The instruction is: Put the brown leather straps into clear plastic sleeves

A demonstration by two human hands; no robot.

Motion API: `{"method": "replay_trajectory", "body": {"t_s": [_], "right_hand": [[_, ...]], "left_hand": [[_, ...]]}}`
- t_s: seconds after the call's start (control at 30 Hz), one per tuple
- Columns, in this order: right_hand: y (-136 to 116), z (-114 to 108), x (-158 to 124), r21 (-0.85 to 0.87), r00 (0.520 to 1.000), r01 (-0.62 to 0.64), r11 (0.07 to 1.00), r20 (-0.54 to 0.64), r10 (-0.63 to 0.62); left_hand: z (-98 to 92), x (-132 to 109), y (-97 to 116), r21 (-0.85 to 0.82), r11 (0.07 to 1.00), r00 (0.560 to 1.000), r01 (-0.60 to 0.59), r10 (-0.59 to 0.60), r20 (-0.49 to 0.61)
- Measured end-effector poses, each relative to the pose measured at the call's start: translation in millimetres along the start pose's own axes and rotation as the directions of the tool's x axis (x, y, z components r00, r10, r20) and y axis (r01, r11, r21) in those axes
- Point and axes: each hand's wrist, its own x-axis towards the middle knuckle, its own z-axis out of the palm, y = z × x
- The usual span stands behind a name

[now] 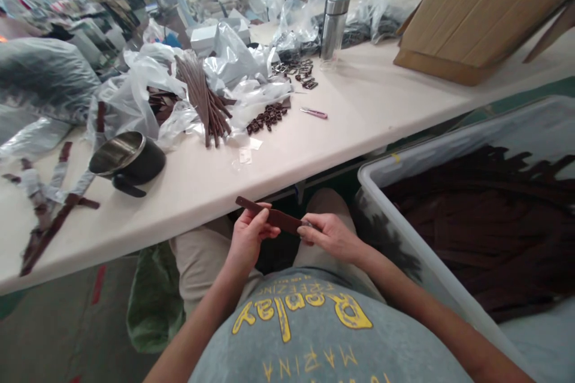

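A short brown leather strap (275, 216) is held over my lap, just below the table edge. My left hand (248, 236) is closed round its left part, thumb on top. My right hand (331, 236) pinches the strap's right end, where a small metal piece seems to sit. On the table above lie a bundle of long brown straps (204, 99) on clear plastic, a pile of small dark buckles (268, 117) and more buckles (302, 69) farther back.
A white table (359, 108) spans the view. On it stand a black metal cup (128, 161), a steel flask (335, 27), a pink knife (314, 112), plastic bags and a cardboard box (476, 18). A white bin (404, 215) of dark straps stands at my right.
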Motion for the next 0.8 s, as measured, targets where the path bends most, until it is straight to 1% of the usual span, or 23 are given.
{"method": "replay_trajectory", "body": {"t_s": [0.07, 0.1, 0.17, 0.2, 0.23, 0.27, 0.3, 0.37, 0.43, 0.47, 0.5, 0.53, 0.6, 0.63, 0.67, 0.73, 0.8], "right_hand": [[-1.5, 1.6, 0.7, 0.078, 0.999, -0.037, 0.996, 0.011, 0.036], [-1.6, 0.7, 0.3, 0.107, 0.999, -0.049, 0.993, 0.027, 0.047], [-1.1, -3.3, -1.2, 0.143, 0.997, -0.07, 0.987, 0.055, 0.062], [-0.4, -5.6, -2.2, 0.157, 0.995, -0.081, 0.984, 0.065, 0.071], [0.7, -7.8, -3.1, 0.173, 0.994, -0.093, 0.981, 0.075, 0.081], [2.2, -9.7, -3.9, 0.19, 0.993, -0.104, 0.976, 0.082, 0.089], [4.0, -11.2, -4.6, 0.206, 0.991, -0.111, 0.972, 0.092, 0.093], [8.6, -13.4, -5.7, 0.232, 0.987, -0.123, 0.965, 0.127, 0.095], [13.3, -14.1, -5.9, 0.235, 0.982, -0.133, 0.963, 0.161, 0.096], [15.0, -13.6, -5.2, 0.214, 0.984, -0.125, 0.969, 0.149, 0.094], [15.9, -12.2, -3.9, 0.169, 0.991, -0.103, 0.98, 0.104, 0.086], [16.0, -9.7, -1.8, 0.103, 0.997, -0.068, 0.992, 0.028, 0.065], [13.2, -0.6, 4.7, -0.045, 0.99, 0.024, 0.999, -0.136, -0.03], [10.6, 5.8, 8.6, -0.101, 0.978, 0.073, 0.992, -0.185, -0.091], [7.5, 13.1, 12.7, -0.138, 0.968, 0.124, 0.983, -0.201, -0.15], [1.7, 27.8, 20.0, -0.187, 0.949, 0.212, 0.959, -0.196, -0.248], [-1.4, 39.4, 24.6, -0.23, 0.921, 0.271, 0.935, -0.221, -0.322]], "left_hand": [[-11.6, 6.2, 2.9, 0.003, 1.0, 1.0, 0.031, -0.031, 0.004], [-19.9, 10.1, 5.4, 0.014, 0.999, 1.0, 0.029, -0.029, -0.011], [-37.9, 16.6, 10.5, 0.076, 0.997, 0.997, -0.024, 0.029, -0.073], [-45.7, 18.4, 12.7, 0.139, 0.989, 0.994, -0.052, 0.065, -0.092], [-51.7, 18.8, 14.4, 0.219, 0.973, 0.993, -0.066, 0.086, -0.083], [-55.5, 17.9, 15.5, 0.302, 0.951, 0.995, -0.064, 0.082, -0.049], [-57.2, 15.9, 16.2, 0.371, 0.927, 0.999, -0.05, 0.054, -0.001], [-55.1, 10.4, 16.3, 0.44, 0.898, 0.997, -0.013, -0.024, 0.078], [-49.3, 5.8, 15.2, 0.422, 0.907, 0.994, 0.014, -0.058, 0.093], [-46.1, 4.3, 14.0, 0.401, 0.916, 0.994, 0.028, -0.067, 0.086], [-42.8, 3.6, 12.4, 0.38, 0.924, 0.994, 0.041, -0.076, 0.077], [-39.6, 3.3, 10.2, 0.364, 0.93, 0.994, 0.05, -0.081, 0.071], [-32.6, 3.3, 4.4, 0.353, 0.934, 0.994, 0.053, -0.085, 0.075], [-28.9, 3.1, 0.9, 0.356, 0.933, 0.993, 0.045, -0.08, 0.085], [-25.1, 2.8, -2.6, 0.362, 0.932, 0.992, 0.033, -0.074, 0.1], [-18.8, 2.1, -9.2, 0.373, 0.928, 0.99, 0.011, -0.064, 0.129], [-15.7, 2.2, -14.4, 0.378, 0.926, 0.988, -0.002, -0.057, 0.145]]}}
